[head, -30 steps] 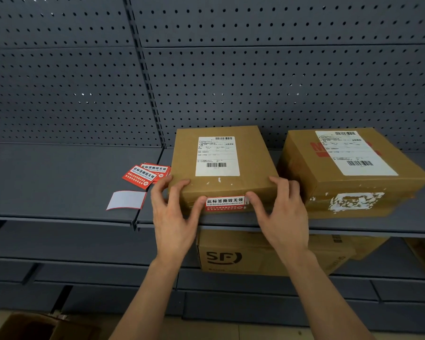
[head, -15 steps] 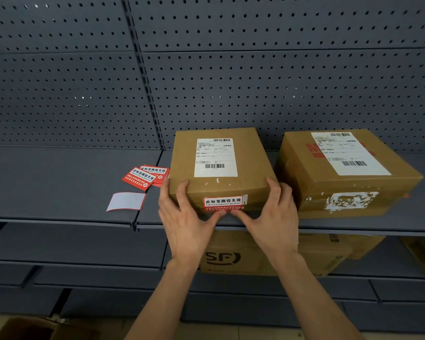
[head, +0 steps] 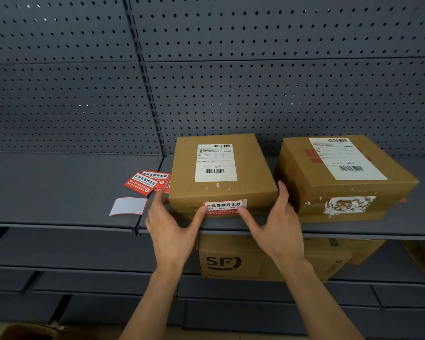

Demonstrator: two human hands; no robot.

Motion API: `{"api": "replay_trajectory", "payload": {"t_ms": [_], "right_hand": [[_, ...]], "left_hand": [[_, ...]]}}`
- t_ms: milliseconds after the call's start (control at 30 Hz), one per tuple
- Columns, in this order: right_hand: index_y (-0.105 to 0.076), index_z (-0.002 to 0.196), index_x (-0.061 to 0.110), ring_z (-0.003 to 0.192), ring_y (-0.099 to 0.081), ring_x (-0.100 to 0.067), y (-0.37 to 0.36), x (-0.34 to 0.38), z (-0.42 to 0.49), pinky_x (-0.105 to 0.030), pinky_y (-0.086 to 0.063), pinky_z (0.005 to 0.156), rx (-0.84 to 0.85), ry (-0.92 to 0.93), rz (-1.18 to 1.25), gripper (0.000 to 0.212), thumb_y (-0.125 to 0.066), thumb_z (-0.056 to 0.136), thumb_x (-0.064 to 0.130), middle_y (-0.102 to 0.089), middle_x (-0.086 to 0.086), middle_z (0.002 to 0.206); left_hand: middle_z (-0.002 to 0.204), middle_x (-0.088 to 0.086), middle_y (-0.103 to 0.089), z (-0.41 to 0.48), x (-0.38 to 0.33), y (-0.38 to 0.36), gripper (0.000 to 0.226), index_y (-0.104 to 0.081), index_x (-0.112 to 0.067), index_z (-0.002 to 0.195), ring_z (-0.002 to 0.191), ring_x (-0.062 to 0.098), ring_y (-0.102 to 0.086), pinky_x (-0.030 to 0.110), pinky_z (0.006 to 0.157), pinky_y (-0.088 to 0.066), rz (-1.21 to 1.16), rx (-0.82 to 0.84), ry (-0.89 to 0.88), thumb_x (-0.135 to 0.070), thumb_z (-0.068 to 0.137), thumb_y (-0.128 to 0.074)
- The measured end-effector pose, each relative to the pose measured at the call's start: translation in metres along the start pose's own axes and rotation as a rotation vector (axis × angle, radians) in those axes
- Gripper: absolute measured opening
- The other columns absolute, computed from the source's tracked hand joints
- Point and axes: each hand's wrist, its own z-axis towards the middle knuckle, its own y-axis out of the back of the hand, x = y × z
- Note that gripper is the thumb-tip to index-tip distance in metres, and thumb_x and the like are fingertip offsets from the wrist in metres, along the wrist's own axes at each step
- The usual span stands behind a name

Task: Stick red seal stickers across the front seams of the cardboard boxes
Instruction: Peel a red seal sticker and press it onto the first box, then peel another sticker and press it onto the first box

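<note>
A flat cardboard box [head: 187, 173] with a white shipping label lies at the shelf's front edge. A red seal sticker [head: 223, 206] is folded over its top front edge and down the front face. My left hand [head: 172, 229] touches the box's left side with straight fingers, its thumb pressing the sticker's lower left end. My right hand [head: 275, 224] mirrors it on the right side, thumb at the sticker's lower right end. A second, larger cardboard box [head: 349, 192] stands to the right; its front shows only a torn white patch.
A small stack of loose red stickers [head: 146, 182] and a peeled white backing sheet [head: 128, 206] lie on the grey shelf [head: 59, 187] left of the box. More boxes, one marked SF [head: 231, 263], sit on the shelf below. Pegboard wall behind.
My fingers slid off the box's top to its two sides. My thumbs met under the sticker's middle, then moved apart to its ends along the front face.
</note>
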Motion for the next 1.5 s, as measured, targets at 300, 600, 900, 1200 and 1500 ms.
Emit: {"api": "replay_trajectory", "payload": {"t_ms": [300, 600, 900, 1200, 1500], "right_hand": [[-0.037, 0.141, -0.004, 0.123, -0.061, -0.023, 0.085, 0.062, 0.033, -0.041, -0.055, 0.101, -0.391, 0.255, 0.722, 0.072, -0.063, 0.096, 0.046, -0.056, -0.015, 0.137], [-0.012, 0.170, 0.023, 0.164, -0.015, -0.036, 0.046, 0.073, 0.114, -0.052, -0.026, 0.129, 0.195, -0.008, 0.028, 0.092, -0.065, 0.100, 0.051, -0.001, -0.010, 0.180], [-0.040, 0.162, 0.026, 0.165, -0.014, -0.030, 0.005, 0.051, 0.111, -0.058, -0.015, 0.133, 0.221, 0.133, -0.297, 0.073, -0.029, 0.105, 0.071, -0.021, -0.011, 0.177], [-0.031, 0.166, 0.033, 0.165, -0.014, -0.027, -0.008, 0.048, 0.119, -0.056, -0.016, 0.133, 0.278, 0.075, -0.335, 0.072, -0.029, 0.104, 0.071, -0.024, -0.006, 0.177], [-0.071, 0.131, 0.021, 0.128, -0.061, -0.020, 0.003, 0.081, 0.098, -0.046, -0.046, 0.118, -0.056, 0.192, -0.047, 0.037, -0.066, 0.101, 0.043, -0.069, -0.001, 0.130]], "left_hand": [[0.138, 0.007, -0.068, 0.044, -0.081, 0.069, 0.048, -0.049, -0.016, 0.135, 0.133, 0.020, -0.066, 0.045, 0.114, -0.052, -0.779, -0.059, -0.188, -0.041, 0.095, -0.060], [0.142, -0.010, -0.069, 0.121, -0.079, 0.034, 0.069, -0.055, -0.030, 0.151, 0.134, 0.021, -0.067, 0.049, 0.113, -0.055, -0.564, 0.411, 0.188, -0.030, 0.082, -0.060], [0.153, 0.003, -0.065, 0.177, 0.004, 0.042, 0.046, -0.061, -0.020, 0.150, 0.115, 0.037, -0.073, 0.038, 0.089, -0.062, 0.212, 0.277, 0.051, -0.014, 0.105, -0.058], [0.147, 0.020, -0.054, 0.215, 0.081, 0.064, 0.095, -0.067, -0.027, 0.140, 0.146, 0.042, -0.043, 0.055, 0.121, -0.041, 0.740, 0.436, 0.272, -0.080, 0.065, -0.091], [0.118, 0.019, -0.078, 0.182, 0.057, 0.068, 0.025, -0.064, -0.023, 0.110, 0.104, 0.039, -0.079, 0.049, 0.087, -0.066, -0.418, -0.036, 0.312, -0.008, 0.098, -0.080]]}}
